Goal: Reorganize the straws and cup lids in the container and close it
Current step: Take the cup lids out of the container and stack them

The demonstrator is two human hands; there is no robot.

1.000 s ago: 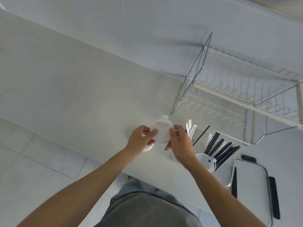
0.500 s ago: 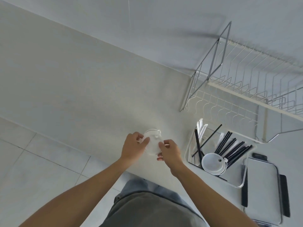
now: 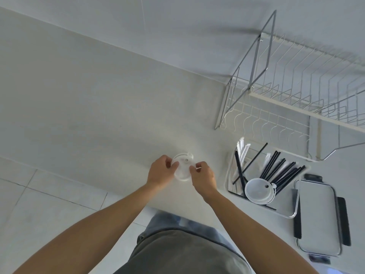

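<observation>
While both hands pinch it, left hand [image 3: 160,172] and right hand [image 3: 203,177] gripping clear cup lid [image 3: 182,168] over the counter [image 3: 98,115], open container [image 3: 233,191] of black straws [image 3: 280,171] to the right, its lid [image 3: 318,216] beside.

Clear, glossy plastic on the cup lid [image 3: 182,169] over the desk [image 3: 98,107], itself a smooth, matt pale surface. Right of that lid, the container [image 3: 284,213] shows see-through plastic walls with a shine, holding matt black plastic straws [image 3: 280,171], white paper-wrapped straws [image 3: 242,150] and a second translucent lid [image 3: 258,190]. Beyond the container, the dish rack [image 3: 296,80] is thin bright metal wire. The container's cover [image 3: 320,218] looks smooth, with matt black clips.
</observation>
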